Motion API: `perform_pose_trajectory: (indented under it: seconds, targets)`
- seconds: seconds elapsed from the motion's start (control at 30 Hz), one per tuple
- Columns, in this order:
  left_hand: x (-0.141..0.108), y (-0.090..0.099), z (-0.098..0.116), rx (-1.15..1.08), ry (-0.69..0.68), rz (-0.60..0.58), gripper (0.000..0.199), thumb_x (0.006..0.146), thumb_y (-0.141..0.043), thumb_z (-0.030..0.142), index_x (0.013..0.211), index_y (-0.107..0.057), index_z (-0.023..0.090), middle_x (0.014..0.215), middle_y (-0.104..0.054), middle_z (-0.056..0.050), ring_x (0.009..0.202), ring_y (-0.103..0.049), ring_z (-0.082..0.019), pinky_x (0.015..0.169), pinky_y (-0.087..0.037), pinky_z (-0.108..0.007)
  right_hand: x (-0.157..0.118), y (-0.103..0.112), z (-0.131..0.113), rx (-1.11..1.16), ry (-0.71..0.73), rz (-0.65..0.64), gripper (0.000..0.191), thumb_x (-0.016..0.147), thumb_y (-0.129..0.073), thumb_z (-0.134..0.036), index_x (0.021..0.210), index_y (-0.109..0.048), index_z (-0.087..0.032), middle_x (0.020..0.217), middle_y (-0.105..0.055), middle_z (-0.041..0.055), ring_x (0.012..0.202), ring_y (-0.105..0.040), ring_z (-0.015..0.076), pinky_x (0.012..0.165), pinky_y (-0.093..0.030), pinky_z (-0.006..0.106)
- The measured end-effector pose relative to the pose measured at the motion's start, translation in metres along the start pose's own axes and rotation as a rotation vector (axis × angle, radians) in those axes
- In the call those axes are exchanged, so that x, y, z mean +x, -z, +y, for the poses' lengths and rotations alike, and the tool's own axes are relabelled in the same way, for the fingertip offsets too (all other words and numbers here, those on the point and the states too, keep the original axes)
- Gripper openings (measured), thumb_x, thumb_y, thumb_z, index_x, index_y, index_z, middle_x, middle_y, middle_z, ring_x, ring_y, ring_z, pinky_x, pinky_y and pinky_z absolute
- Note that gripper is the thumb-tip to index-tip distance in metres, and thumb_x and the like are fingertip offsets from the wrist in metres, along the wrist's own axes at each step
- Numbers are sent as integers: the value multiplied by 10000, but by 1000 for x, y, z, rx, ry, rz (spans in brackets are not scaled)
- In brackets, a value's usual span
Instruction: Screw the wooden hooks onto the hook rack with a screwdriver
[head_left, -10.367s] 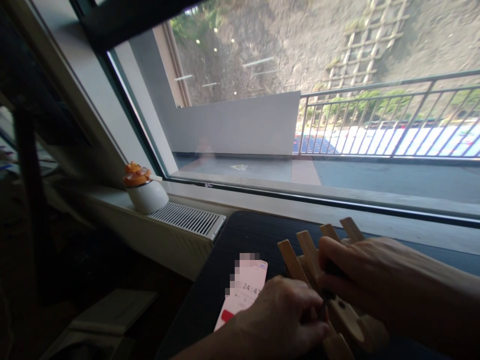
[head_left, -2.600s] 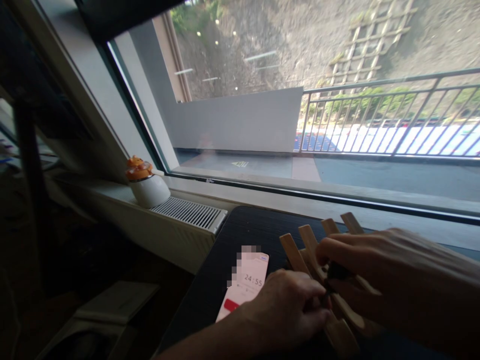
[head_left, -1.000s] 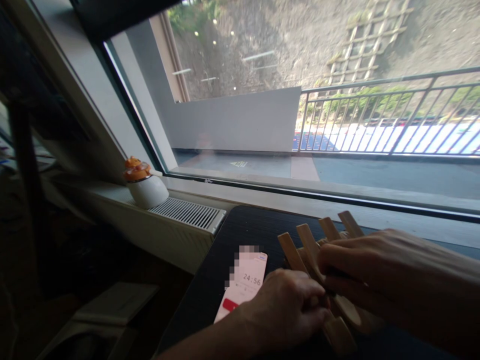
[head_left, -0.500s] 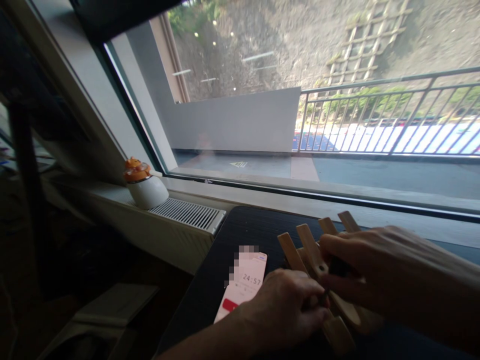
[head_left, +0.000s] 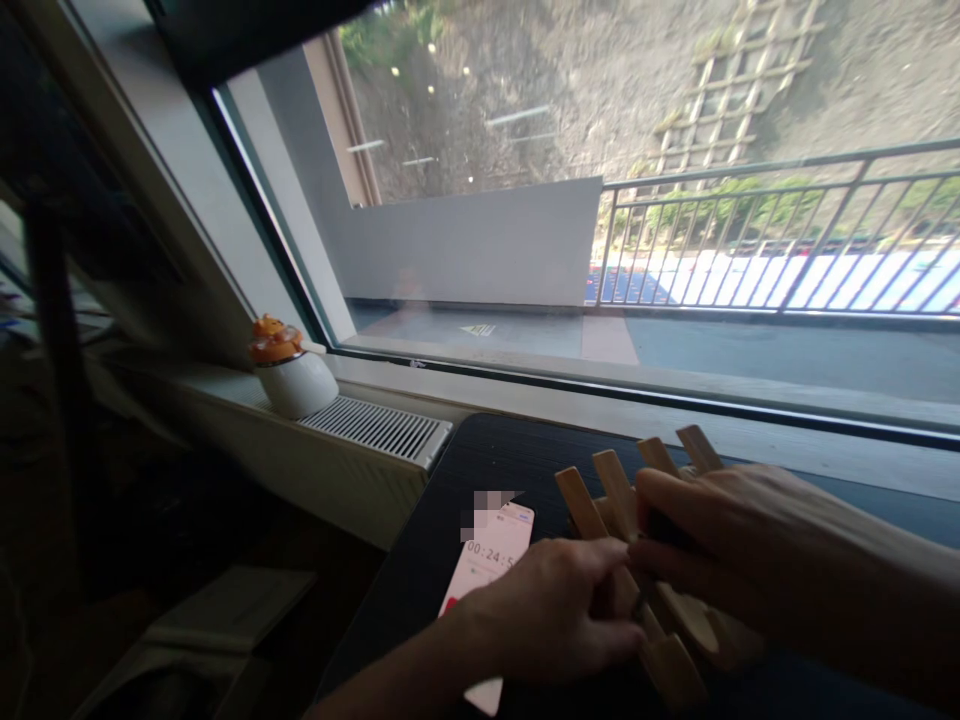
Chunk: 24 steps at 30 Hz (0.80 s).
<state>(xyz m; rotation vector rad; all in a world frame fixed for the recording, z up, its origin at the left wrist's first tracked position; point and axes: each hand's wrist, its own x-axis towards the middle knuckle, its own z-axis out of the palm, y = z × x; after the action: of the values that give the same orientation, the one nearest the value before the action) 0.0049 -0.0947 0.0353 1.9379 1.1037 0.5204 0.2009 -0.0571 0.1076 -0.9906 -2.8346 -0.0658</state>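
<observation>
A wooden slatted frame [head_left: 616, 482] with several upright, rounded slats lies at the lower right on the dark table. My right hand [head_left: 720, 530] is closed over it, gripping what looks like a screwdriver [head_left: 660, 530]; its dark handle is mostly hidden by the fingers. A thin metal part [head_left: 641, 603] shows below, close to the wood. From the left, my left hand [head_left: 562, 605] curls its fingers against the frame around that metal part. Its fingertips are in shadow, so the exact contact is unclear. Under my left forearm lies a phone [head_left: 491, 568] with a lit timer screen.
The black table [head_left: 420, 580] reaches toward the window sill [head_left: 525, 400]. To the left, a white jar with an orange lid [head_left: 296, 380] stands on a radiator [head_left: 382, 428]. A pale box-like object [head_left: 232, 605] sits low in the dark at lower left.
My left fingers have shifted slightly left and opened a little around the metal part. My right hand has turned and lowered slightly. The phone's visible digits have changed; the frame stays in place.
</observation>
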Motion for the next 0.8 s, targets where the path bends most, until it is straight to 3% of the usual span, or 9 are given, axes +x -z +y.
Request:
perform_pose_trajectory:
  seconds: [0.07, 0.17, 0.37, 0.57, 0.7, 0.8]
  targets:
    - [-2, 15, 3, 3, 86, -5, 288, 768, -672, 320, 1029, -638, 201, 789, -636, 31, 692, -576, -122, 601, -416, -195, 0, 5, -2, -14, -45, -24, 231, 913, -508, -327, 708, -479, -225, 528, -557, -39, 421, -451, 111, 442, -195, 259]
    - [2, 29, 5, 163, 221, 129, 266, 840, -583, 420, 921, -674, 184, 821, -686, -16, 747, -617, -168, 654, -431, -250, -2, 13, -6, 3, -55, -34, 171, 883, -516, -281, 723, -474, -235, 505, -533, -55, 399, -415, 112, 427, -173, 262]
    - [31, 13, -19, 20, 353, 202, 664, 710, -692, 623, 1201, -575, 191, 1009, -707, -69, 906, -659, -249, 722, -499, -311, -12, 15, -8, 71, -47, -40, 121, 838, -516, -189, 726, -506, -235, 584, -617, -14, 440, -505, 138, 441, -194, 268]
    - [53, 5, -22, -162, 296, 54, 564, 731, -738, 513, 1165, -602, 179, 1087, -683, -79, 982, -653, -255, 798, -525, -337, -27, 11, -6, 151, -59, 18, 136, 837, -483, -127, 755, -512, -231, 623, -648, -22, 481, -559, 139, 470, -241, 266]
    - [60, 0, -12, -325, 271, 112, 533, 765, -730, 415, 1187, -520, 166, 1015, -664, -63, 884, -661, -219, 731, -533, -314, -33, 12, -6, 133, -77, 103, 111, 820, -516, -137, 819, -566, -236, 660, -686, -16, 535, -624, 165, 487, -252, 282]
    - [68, -3, -10, -451, 170, 234, 477, 784, -718, 381, 1133, -477, 162, 922, -632, -37, 794, -640, -181, 662, -518, -270, -33, 11, -6, 140, -103, 129, 129, 838, -528, -142, 761, -569, -236, 660, -692, -28, 517, -633, 151, 486, -288, 275]
